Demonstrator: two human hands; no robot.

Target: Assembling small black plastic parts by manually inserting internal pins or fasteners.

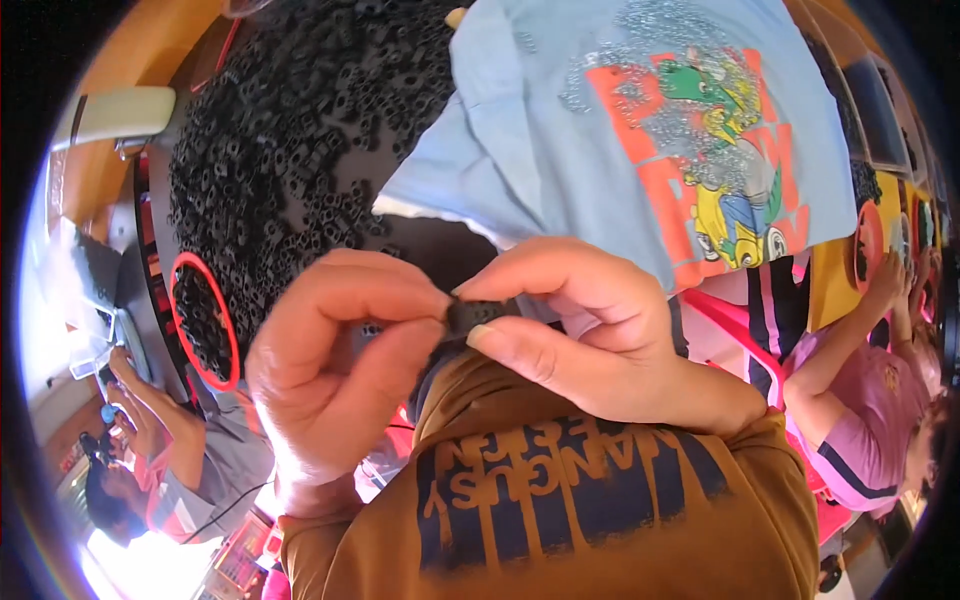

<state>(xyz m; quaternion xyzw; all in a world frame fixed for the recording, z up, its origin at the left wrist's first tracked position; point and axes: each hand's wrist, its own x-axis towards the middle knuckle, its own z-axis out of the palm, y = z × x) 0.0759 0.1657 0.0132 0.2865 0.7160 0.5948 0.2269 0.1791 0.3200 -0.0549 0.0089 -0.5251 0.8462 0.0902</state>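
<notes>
Just above my lap, my right hand [590,325] pinches a small black plastic part [483,315] between thumb and index finger. The thumb and index fingertips of my left hand [345,345] are pressed together at the part's left end. Whether they grip the part itself or something tiny is hidden. Beyond my hands, a large heap of similar black parts [300,120] covers the left of the dark table. A light blue printed cloth [560,150] lies to the right, with many small shiny metal pieces [690,140] scattered on it.
A red-rimmed round container [237,350] with black parts stands at the table's left edge. Another person in grey [215,450] sits at the left, and one in a pink shirt [850,430] works at the right beside a red chair [735,325].
</notes>
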